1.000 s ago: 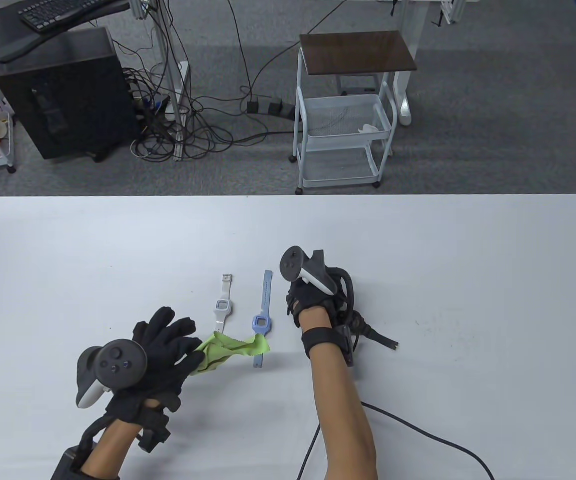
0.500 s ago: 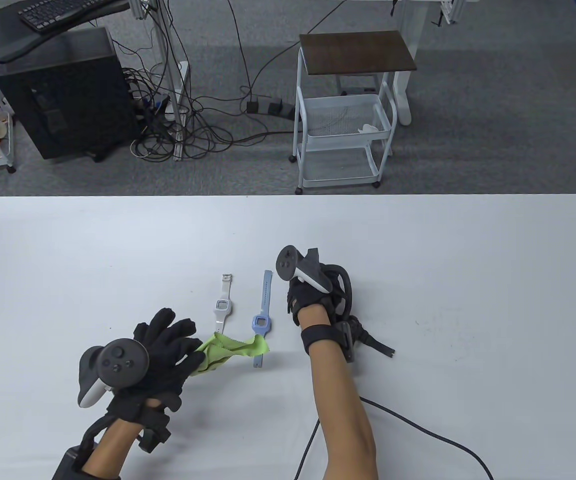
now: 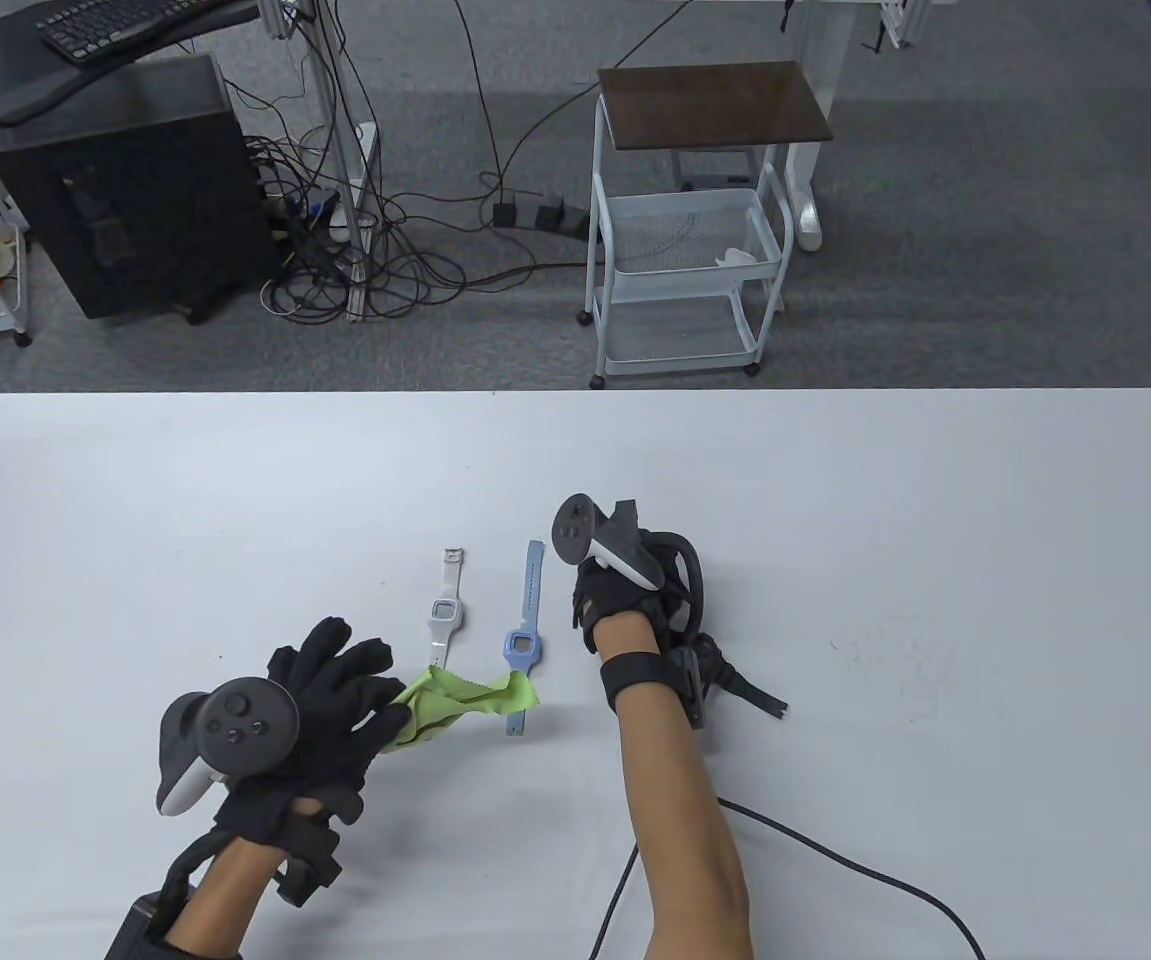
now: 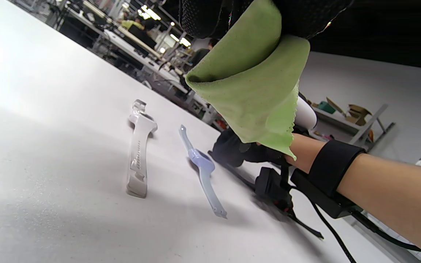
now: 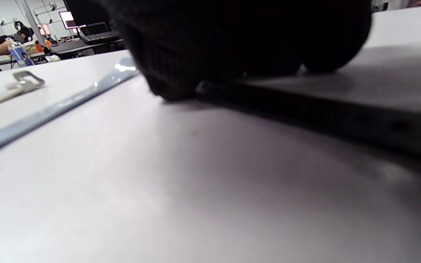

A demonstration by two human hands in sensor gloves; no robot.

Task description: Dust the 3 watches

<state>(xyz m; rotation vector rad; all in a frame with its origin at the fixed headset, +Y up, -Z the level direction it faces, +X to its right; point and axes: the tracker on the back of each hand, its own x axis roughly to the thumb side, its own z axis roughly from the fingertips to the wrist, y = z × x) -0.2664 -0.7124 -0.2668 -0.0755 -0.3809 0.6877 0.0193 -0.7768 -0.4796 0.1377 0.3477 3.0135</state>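
Cables and a white wire cart crowd the floor beyond the white counter (image 3: 835,520). My left hand (image 3: 335,700) pinches one crumpled green cloth (image 3: 455,700), its tip draped over the blue plastic watch (image 3: 520,645), with the white plastic watch (image 3: 445,612) just beside. My right hand (image 3: 625,600) presses a black strap (image 5: 305,113), probably the third watch; I cannot tell its grip. I count two watches plainly. Dragging the cloth could slide them.
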